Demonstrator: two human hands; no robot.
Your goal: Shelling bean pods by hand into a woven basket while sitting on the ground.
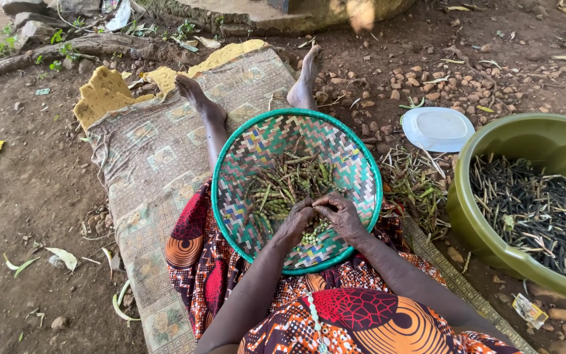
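Pinching one small pod [314, 203] btwn both hands, left hand [298, 218] & right hand [340, 214] closed on it; pod pile [289, 183] at 12 o'clock in basket [244, 147].

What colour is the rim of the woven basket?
Green, on the woven basket under both hands, seen from the head view.

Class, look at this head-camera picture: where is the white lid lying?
The white lid lies on the bare ground at upper right, between the woven basket and the green basin, among pebbles.
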